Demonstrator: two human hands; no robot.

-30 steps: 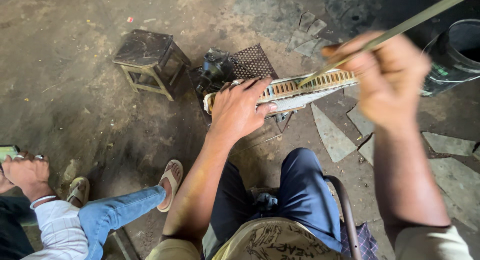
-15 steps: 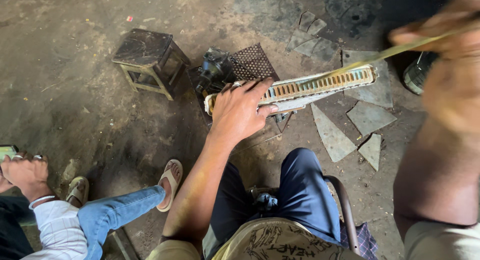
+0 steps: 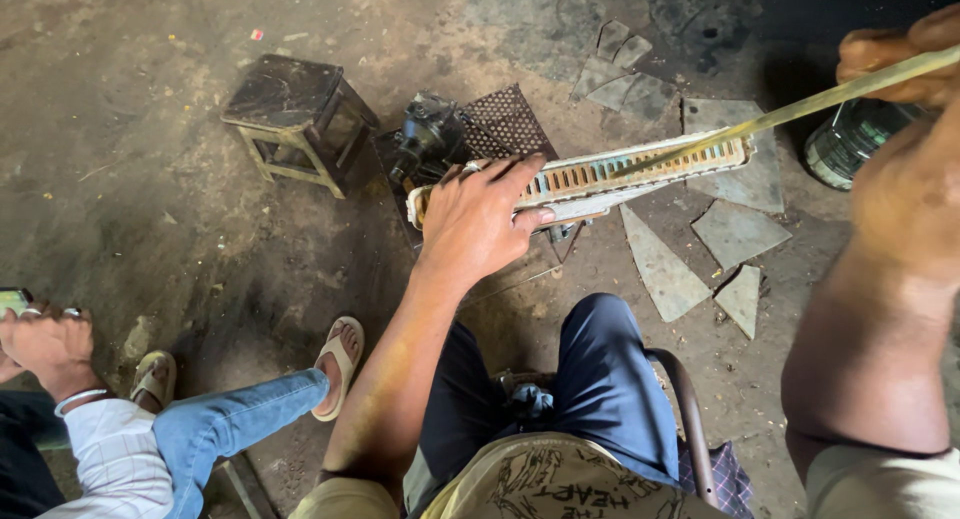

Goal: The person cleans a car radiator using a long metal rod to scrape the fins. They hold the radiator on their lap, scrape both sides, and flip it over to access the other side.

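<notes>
Sitting on a low seat, the person presses the left hand [image 3: 480, 219] flat over the near end of a long slotted metal core [image 3: 620, 174], fingers spread and curled over its top edge, clamping it in place above the cracked concrete floor [image 3: 150, 179]. The core lies crosswise in front of the knees, just where it was half a second ago, and the left hand has not shifted on it.

The right hand [image 3: 900, 64] is what has moved. A second ago it hung close over the core's far end; half a second ago it had swung out to the right edge; now it sits high in the upper right corner, fingers clenched around a long thin yellowish strip [image 3: 780, 114]. The strip runs down in a taut slant to the slots of the core and shows more of its length than before.

A small dark stool [image 3: 290, 109] stands to the left, a dark motor-like part [image 3: 430, 139] and a mesh panel [image 3: 510, 119] lie behind the core, and a dark round container [image 3: 850, 144] rests to the right. Broken slab pieces [image 3: 735, 229] lie near it. At lower left another person's hand [image 3: 45, 344] and jeans-clad leg [image 3: 235, 419] stay put.
</notes>
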